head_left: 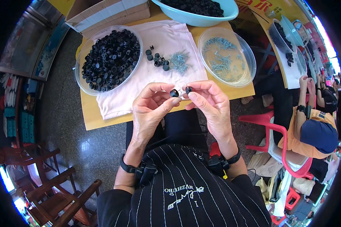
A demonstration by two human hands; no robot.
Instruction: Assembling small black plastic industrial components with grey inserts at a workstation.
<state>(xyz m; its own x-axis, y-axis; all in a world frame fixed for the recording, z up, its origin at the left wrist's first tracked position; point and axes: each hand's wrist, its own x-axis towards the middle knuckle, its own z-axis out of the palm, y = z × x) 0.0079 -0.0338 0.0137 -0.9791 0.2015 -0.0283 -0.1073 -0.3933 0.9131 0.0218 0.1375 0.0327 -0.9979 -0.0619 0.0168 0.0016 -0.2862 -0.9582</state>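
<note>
Black-sleeved, facing a yellow-brown surface [93,117] partly covered by a pale pink cloth [155,34]. Pinching a round, hollow-looking black cap [174,93] between thumb and fingertips of the left hand [151,102]. Pinching a dark piece [188,90] likewise in the right hand [210,99], too small to tell its exact shape. Holding both just above the near part of the cloth, close together yet with a narrow gap between. Wearing a black band [127,166] around the left wrist. Beyond the hands, on the cloth: some loose caps [157,60], just beside a pile of silvery screws [179,61]. To the left, in a clear round tub [78,72]: a big heap of similar black parts [111,58]. To the right, in a clear bowl [250,62]: more screws [221,62], in scattered clumps. At the far side, near a cardboard box [113,17]: a light blue basin [201,20] of black pieces [195,5].
</note>
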